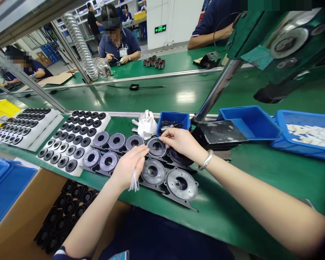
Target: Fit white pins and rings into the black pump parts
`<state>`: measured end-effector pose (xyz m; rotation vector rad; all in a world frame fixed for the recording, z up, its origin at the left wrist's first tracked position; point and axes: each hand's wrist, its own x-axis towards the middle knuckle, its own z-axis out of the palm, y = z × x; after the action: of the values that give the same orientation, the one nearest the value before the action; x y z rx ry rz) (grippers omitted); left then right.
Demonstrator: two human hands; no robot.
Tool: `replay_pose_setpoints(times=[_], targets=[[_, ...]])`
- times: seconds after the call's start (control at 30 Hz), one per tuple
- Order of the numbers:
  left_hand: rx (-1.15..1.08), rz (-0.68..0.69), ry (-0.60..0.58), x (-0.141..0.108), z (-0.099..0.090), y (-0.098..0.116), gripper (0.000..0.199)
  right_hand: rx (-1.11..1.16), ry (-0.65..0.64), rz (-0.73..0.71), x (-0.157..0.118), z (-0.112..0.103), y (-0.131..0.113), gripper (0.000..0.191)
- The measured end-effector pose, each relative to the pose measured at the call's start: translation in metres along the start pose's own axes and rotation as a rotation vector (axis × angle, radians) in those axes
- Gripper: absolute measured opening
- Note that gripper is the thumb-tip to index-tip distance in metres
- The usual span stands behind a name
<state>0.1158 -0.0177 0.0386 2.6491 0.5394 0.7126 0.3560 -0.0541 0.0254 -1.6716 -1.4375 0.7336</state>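
Eight round metal speaker frames [153, 172] are lying in two rows, three blue plastic bins [249, 122] are sitting behind them, and two white foam trays [75, 142] are holding black rings.

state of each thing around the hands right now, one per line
left hand: holds thin white strips, above the discs
right hand: fingertips on one grey round metal disc
small blue plastic bin: open, dark small parts inside
white foam tray: full of black rings
white cloth glove: crumpled, lying unworn
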Motion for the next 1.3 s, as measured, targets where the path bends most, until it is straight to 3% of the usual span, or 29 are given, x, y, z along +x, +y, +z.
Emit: replay_pose_setpoints(times=[0.13,0.37,0.63,0.8,1.3], targets=[[0.106,0.078,-0.211,0.008,0.011,0.005,0.036,-0.124,0.034,-0.026,0.004,-0.001,-0.006,0.011],[0.236,0.083,-0.338,0.005,0.015,0.006,0.042,-0.26,0.059,-0.055,0.012,-0.002,-0.001,0.011],[0.259,0.077,-0.396,0.007,0.016,0.004,0.045,-0.37,0.029,-0.038,0.022,0.001,0.004,0.021],[0.288,0.074,-0.43,0.008,0.015,0.007,0.046,-0.375,-0.081,-0.06,0.022,-0.008,0.002,0.017],[0.417,0.086,-0.381,0.007,0.025,0.013,0.05,-0.562,-0.152,-0.009,0.021,-0.017,-0.006,0.02]])
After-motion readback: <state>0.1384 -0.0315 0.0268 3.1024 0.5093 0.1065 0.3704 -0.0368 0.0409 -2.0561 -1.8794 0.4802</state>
